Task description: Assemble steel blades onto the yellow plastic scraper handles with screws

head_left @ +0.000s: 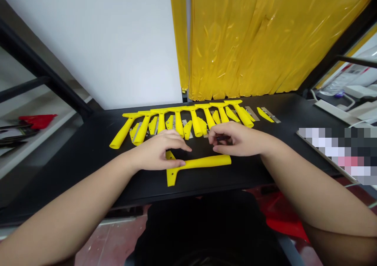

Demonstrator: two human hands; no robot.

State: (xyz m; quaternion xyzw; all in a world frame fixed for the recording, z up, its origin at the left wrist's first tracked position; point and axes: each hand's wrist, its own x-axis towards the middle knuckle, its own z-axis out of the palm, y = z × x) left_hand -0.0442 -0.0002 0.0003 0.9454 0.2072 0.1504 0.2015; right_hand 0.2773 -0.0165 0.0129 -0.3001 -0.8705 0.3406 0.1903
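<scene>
A yellow T-shaped scraper handle (206, 162) lies on the black tabletop in front of me, its wide head to the left and its round grip pointing right. My left hand (160, 150) is over the head end, thumb by the neck and fingers stretched apart from it. My right hand (232, 138) is above the grip end with its fingers curled; something small and dark shows between them, too hidden to name. Behind my hands stands a row of similar yellow handles (176, 121). Among them lie small yellow plates (187, 130) with metal blades.
A yellow plate with a blade (266, 115) lies apart at the right of the black table (282, 140). Yellow plastic sheeting (250, 42) and a white panel (118, 42) rise behind. Black frame posts (59, 89) stand at the sides. A blurred-out board sits at the right edge.
</scene>
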